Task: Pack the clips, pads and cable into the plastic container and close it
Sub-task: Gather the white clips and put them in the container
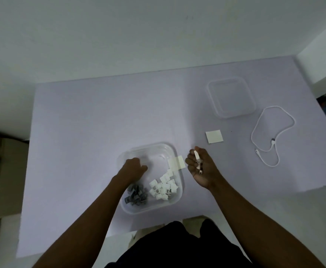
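Clips made up most of what lay in the plastic container [177, 200], which sat at the near middle of the table [81, 122]: grey clips [136, 194] heaped in its near left part, white clips [164, 187] in its near right part. One pale pad [176, 162] leaned on the container's right rim, half in and half out, probably dropped there on its way inside. The left hand [134, 168] rested in the far left part of the container with its fingers curled together; whether it held anything could not be told, and it seemed to steady the container or let something go. Just beside the container to the right, the right hand [199, 167] was cupped palm up and closed loosely around a few small white pieces [198, 161], most likely more clips gathered for tipping in. Farther out, a second pad [214, 136] lay flat on the table, apart from the rest. Beyond it the clear lid [230, 97] lay set aside toward the far right, leaving the container open for filling. The white cable [270, 132] lay in a loose loop at the right, well apart from the container, not yet packed.
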{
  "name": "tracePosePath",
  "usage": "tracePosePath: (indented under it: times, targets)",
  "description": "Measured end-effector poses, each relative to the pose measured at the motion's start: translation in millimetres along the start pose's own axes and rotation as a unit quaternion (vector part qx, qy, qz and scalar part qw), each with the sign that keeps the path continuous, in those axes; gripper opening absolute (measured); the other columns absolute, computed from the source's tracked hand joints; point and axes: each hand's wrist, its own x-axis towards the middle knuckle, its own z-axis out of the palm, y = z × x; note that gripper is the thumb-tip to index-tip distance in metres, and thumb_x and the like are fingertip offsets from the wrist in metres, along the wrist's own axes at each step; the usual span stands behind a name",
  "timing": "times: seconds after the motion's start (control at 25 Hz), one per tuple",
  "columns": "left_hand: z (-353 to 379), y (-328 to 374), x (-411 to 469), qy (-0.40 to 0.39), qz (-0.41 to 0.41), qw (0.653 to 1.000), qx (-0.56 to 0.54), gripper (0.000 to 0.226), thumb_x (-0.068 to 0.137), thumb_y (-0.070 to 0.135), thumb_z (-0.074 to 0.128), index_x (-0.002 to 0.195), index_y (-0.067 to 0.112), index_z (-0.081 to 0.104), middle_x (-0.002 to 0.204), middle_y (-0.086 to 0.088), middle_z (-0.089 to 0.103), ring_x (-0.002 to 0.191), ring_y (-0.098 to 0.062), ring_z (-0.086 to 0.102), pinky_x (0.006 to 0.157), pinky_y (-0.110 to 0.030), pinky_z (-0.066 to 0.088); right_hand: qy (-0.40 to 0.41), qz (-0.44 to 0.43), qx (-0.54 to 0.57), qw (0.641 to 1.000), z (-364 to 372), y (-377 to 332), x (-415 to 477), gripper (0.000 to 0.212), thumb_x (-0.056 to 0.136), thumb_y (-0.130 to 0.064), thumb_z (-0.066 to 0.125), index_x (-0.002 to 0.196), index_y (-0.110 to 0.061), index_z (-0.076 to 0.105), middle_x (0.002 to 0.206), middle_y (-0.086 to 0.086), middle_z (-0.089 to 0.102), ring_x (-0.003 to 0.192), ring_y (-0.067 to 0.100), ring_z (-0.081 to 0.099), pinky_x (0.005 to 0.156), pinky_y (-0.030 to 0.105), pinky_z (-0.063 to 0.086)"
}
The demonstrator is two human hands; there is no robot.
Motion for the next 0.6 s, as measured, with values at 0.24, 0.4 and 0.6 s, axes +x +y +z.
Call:
tracePosePath:
  times: [0.24, 0.4, 0.6]
  targets:
    - [-6.1, 4.6, 7.1, 0.025, 0.039, 0.992, 0.117, 0.024, 0.093, 0.017, 0.049, 0.104, 0.000, 0.061, 0.105, -0.015, 0.065, 0.093, -0.030, 0.065, 0.068, -0.029, 0.047, -0.063, 0.067, -0.048, 0.995, 50.3, 30.0, 15.3, 0.021, 0.087, -0.019, 0.043, 0.068, -0.012, 0.048, 0.064, 0.000, 0.036, 0.049, 0.010, 0.031, 0.037, 0.020, 0.024]
    - [-1.7, -7.7, 12.0, 0.026, 0.047, 0.987, 0.153, 0.026, 0.095, 0.018, 0.049, 0.113, 0.003, 0.060, 0.112, -0.014, 0.064, 0.099, -0.030, 0.065, 0.079, -0.033, 0.051, -0.043, 0.131, -0.116, 0.984, 52.6, 59.3, 29.2, 0.022, 0.089, -0.019, 0.047, 0.068, -0.012, 0.051, 0.065, 0.002, 0.041, 0.050, 0.011, 0.036, 0.039, 0.022, 0.026]
    - [11.7, -16.6, 6.2, 0.049, 0.054, 0.982, 0.174, 0.029, 0.098, 0.015, 0.045, 0.123, 0.002, 0.051, 0.118, -0.016, 0.058, 0.102, -0.030, 0.063, 0.081, -0.035, 0.051, 0.066, 0.145, -0.193, 0.968, 45.2, 79.6, 36.5, 0.018, 0.093, -0.018, 0.054, 0.079, -0.010, 0.061, 0.069, 0.005, 0.052, 0.055, 0.014, 0.047, 0.045, 0.022, 0.034]
